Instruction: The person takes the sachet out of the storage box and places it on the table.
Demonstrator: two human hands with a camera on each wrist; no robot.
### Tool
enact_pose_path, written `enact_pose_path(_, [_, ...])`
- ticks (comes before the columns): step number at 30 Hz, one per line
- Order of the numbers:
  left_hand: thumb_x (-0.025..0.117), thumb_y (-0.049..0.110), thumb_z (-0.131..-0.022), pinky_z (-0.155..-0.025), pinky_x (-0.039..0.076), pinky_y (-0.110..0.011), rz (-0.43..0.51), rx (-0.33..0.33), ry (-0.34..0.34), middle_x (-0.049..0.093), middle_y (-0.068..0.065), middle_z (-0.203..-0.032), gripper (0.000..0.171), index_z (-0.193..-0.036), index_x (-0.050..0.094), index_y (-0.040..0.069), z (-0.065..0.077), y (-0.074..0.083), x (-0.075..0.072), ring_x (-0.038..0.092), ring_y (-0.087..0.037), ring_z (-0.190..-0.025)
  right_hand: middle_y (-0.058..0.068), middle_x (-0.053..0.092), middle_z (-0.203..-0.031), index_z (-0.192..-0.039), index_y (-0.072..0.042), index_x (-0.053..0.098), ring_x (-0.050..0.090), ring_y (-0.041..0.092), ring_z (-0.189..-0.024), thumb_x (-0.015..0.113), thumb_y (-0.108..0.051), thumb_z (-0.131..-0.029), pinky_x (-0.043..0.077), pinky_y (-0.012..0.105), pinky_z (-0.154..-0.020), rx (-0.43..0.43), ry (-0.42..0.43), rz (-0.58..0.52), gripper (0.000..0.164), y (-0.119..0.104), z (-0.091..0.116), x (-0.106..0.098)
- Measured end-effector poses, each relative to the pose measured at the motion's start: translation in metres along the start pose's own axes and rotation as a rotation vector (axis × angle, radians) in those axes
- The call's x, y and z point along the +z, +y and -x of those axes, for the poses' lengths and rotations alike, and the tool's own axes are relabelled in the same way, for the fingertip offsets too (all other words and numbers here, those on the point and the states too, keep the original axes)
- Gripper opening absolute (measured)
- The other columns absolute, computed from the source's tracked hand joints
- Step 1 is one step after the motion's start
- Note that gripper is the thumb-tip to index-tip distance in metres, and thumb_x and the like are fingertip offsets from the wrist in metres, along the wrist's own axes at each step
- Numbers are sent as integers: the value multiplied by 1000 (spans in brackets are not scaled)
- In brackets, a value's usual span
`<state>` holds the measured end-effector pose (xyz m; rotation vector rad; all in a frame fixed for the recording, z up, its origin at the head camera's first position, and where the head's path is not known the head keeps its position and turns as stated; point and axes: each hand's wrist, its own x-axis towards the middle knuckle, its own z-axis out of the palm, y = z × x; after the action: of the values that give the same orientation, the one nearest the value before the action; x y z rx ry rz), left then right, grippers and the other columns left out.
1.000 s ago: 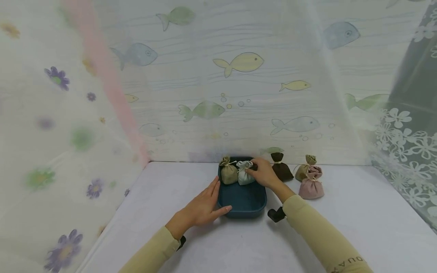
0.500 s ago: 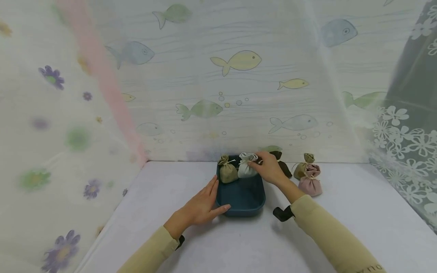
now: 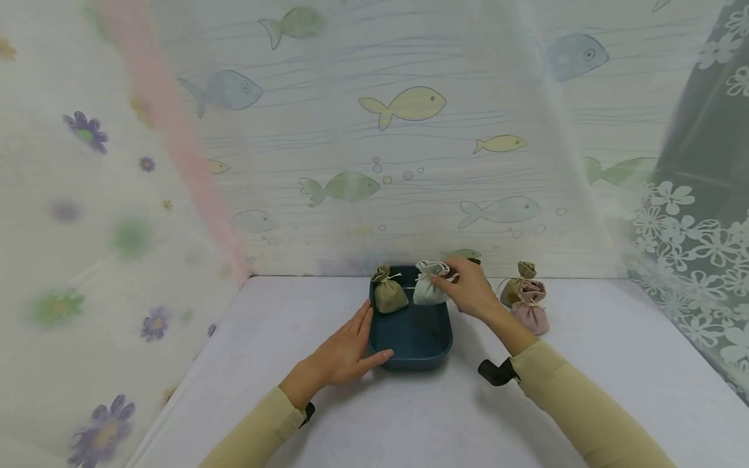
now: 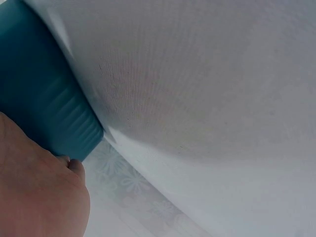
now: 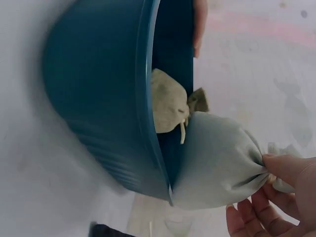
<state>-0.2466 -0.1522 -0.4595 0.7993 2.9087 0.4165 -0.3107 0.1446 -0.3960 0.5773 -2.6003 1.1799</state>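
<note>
My right hand [image 3: 471,288] pinches the gathered neck of a pale grey drawstring pouch [image 3: 430,289]. In the right wrist view this pouch [image 5: 219,160] overlaps the rim of a blue tub [image 5: 94,94]. My left hand [image 3: 341,351] rests along the left side of the tub [image 3: 412,341], its fingers straight and the thumb over the near rim. In the left wrist view the hand [image 4: 39,187] lies against the tub's wall [image 4: 44,94]. An olive drawstring pouch [image 3: 390,296] sits in the tub's back left corner.
Right of the tub, a pink pouch [image 3: 531,318] stands in front of another olive pouch [image 3: 511,291]. A dark brown pouch is mostly hidden behind my right hand. A fish-print curtain [image 3: 351,227] hangs at the back edge of the white table [image 3: 585,364].
My right hand has lifted the grey pouch up from inside the tub and shifted right with it, covering the brown pouch. My left hand stays on the tub.
</note>
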Motion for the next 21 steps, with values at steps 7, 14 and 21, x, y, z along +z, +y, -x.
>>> enact_pose_path(7, [26,81,-97,-125,20,-45,1,-1,-7,-7,-9,-172,107,-164,5,0,1,0,-1,6,-25,-158,14,66,-101,-106,-1,70,66,29,-91,71,-16,-98,56,41,-77,5,27,12,17,9,9,-10])
enact_pose_path(14, [25,82,-96,-125,21,-45,3,-4,-8,-8,-9,-172,108,-164,5,0,1,1,-1,6,-24,-158,13,66,-97,-104,2,69,64,25,-86,73,-12,-96,51,31,-70,22,55,11,17,17,20,-19])
enact_pose_path(21, [25,82,-96,-125,20,-44,1,-6,-7,-8,-8,-172,107,-164,3,1,1,1,0,6,-23,-158,10,62,-93,-101,-2,66,56,22,-83,72,-15,-98,47,29,-67,71,62,9,15,22,30,-28])
